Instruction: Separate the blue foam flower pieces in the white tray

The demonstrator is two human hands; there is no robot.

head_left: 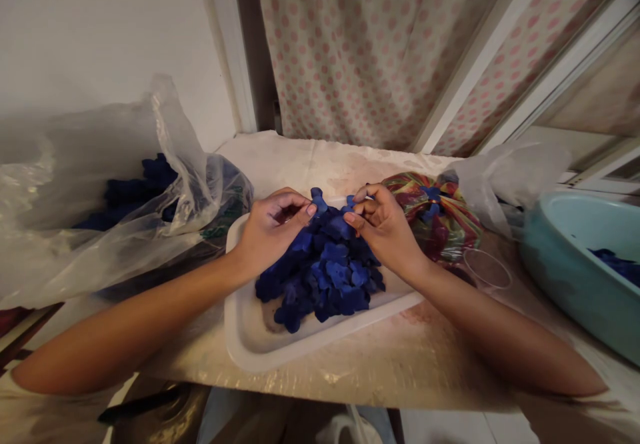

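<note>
while each hand (313, 209) pinches blue petals (319, 200), white tray (250, 347) below

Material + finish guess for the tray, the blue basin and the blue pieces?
White tray: likely plastic, smooth with a dull sheen; rounded, moulded-looking rim.
Blue basin: probably plastic, smooth; soft highlights, uniform colour.
Blue pieces: thin, matte, with lobed edges and slight curl; fabric, thin foam or paper, can't tell which.

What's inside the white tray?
A heap of blue petals lies in the white tray. The petals hide much of the tray's floor, so I can't tell what's under them. Part of the heap's far side is behind the hands.
</note>
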